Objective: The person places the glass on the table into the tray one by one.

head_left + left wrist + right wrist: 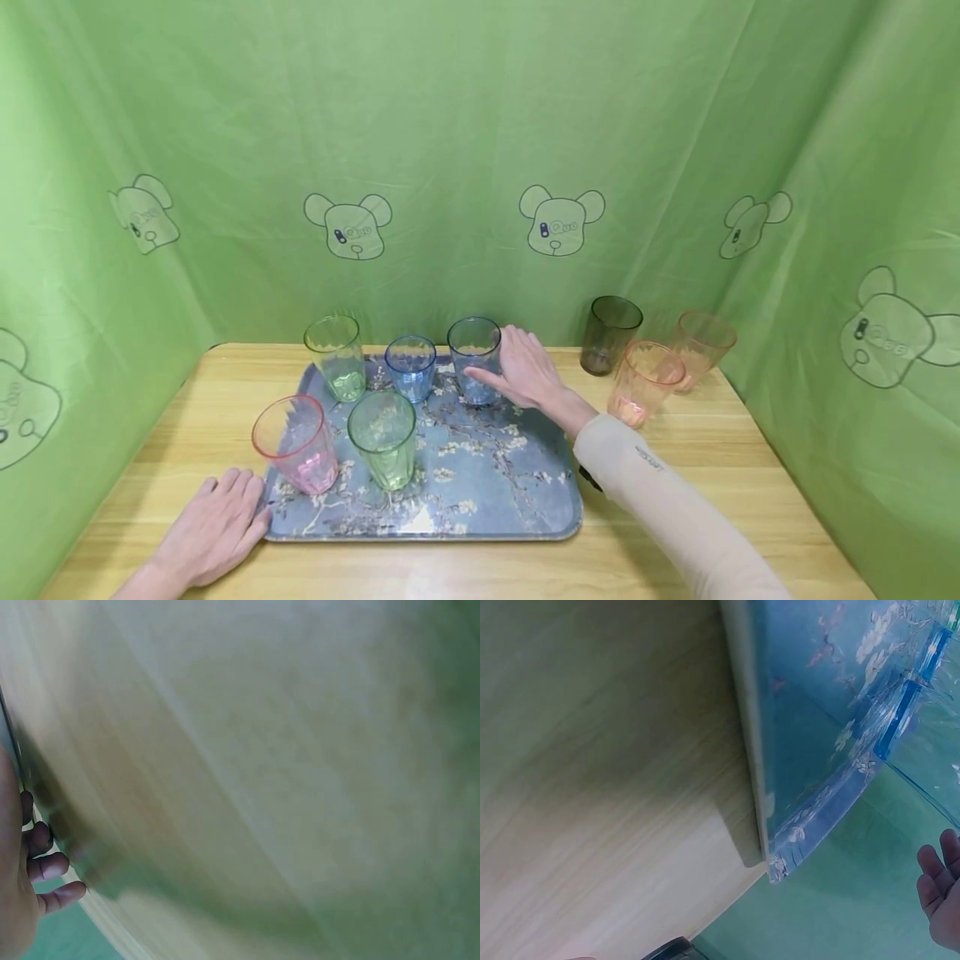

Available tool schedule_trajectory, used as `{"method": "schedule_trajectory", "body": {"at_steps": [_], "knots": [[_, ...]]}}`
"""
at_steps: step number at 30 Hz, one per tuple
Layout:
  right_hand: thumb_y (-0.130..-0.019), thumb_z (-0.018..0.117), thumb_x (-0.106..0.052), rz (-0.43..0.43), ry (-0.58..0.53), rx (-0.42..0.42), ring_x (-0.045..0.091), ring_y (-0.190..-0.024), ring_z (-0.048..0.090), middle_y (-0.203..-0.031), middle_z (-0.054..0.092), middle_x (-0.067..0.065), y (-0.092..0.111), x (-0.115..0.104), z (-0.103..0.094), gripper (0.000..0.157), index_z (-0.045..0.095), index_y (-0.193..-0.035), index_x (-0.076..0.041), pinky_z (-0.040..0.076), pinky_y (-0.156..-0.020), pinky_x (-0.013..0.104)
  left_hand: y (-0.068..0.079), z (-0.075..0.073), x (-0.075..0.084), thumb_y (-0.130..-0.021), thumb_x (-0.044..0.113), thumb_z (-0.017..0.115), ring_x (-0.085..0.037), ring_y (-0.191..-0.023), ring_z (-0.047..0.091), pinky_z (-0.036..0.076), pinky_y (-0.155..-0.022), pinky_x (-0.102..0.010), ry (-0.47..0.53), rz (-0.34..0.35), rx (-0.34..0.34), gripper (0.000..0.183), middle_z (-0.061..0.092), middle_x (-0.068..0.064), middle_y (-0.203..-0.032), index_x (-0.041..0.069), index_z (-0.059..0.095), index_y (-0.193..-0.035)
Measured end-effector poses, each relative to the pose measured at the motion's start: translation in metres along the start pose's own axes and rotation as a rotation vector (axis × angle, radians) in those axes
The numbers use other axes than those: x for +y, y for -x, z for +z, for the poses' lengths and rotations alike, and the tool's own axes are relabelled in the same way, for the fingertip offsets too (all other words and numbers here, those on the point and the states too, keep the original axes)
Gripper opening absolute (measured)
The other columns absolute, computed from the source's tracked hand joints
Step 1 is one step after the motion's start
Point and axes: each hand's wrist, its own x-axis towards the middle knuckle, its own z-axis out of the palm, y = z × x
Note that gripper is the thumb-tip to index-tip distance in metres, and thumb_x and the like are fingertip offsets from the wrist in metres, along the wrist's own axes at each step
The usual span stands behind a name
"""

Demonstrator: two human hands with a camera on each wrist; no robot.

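Note:
My right hand [528,367] is at the right side of a tall clear blue cup [472,387], its thumb stretched across the cup's front and its fingers extended beside the rim. In the right wrist view, the fingertips [934,881] lie close to the blue cup [930,735], loosely bent. That cup stands upright on a blue blossom-patterned tray [480,492], to the right of a shorter blue cup [411,383]. On the wooden table, my left hand [213,525] lies palm down with fingers relaxed, beside the tray's front left corner, holding nothing.
Also on the tray stand a yellow-green cup [337,362], a green cup [386,454] and a pink cup [303,458]. Right of the tray are a dark grey cup [603,346] and two orange cups, one nearer [633,396], one behind. Green curtains [450,125] enclose the table.

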Motion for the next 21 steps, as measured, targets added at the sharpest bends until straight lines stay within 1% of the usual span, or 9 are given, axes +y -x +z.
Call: {"method": "schedule_trajectory", "body": {"at_steps": [4, 14, 21], "knots": [[-0.095, 0.049, -0.078, 0.006, -0.005, -0.014, 0.022, -0.082, 0.044, -0.099, 0.053, 0.007, -0.0010, -0.0010, 0.0001, 0.081, 0.053, -0.123, -0.002, 0.034, -0.076, 0.030, -0.0001, -0.0004, 0.0004, -0.089, 0.036, 0.058, -0.015, -0.077, 0.039, 0.032, -0.067, -0.032, 0.001, 0.000, 0.001, 0.024, 0.037, 0.004, -0.081, 0.016, 0.047, -0.089], [-0.094, 0.047, -0.080, 0.019, 0.007, -0.015, 0.023, -0.082, 0.044, -0.098, 0.052, 0.008, -0.0011, -0.0034, 0.0009, 0.084, 0.053, -0.123, -0.001, 0.033, -0.075, 0.030, -0.0004, -0.0024, 0.0014, -0.088, 0.036, 0.060, -0.014, -0.077, 0.037, 0.031, -0.067, -0.031, 0.003, -0.006, -0.017, 0.023, 0.036, 0.005, -0.082, 0.017, 0.046, -0.089], [-0.094, 0.046, -0.080, 0.044, 0.009, -0.026, 0.025, -0.091, 0.051, -0.108, 0.058, 0.013, -0.0005, -0.0021, 0.0000, 0.091, 0.054, -0.131, 0.002, 0.039, -0.080, 0.033, -0.0004, -0.0017, 0.0007, -0.088, 0.036, 0.060, -0.014, -0.077, 0.036, 0.031, -0.067, -0.030, 0.001, -0.003, -0.012, 0.024, 0.036, 0.005, -0.081, 0.017, 0.046, -0.088]]}}
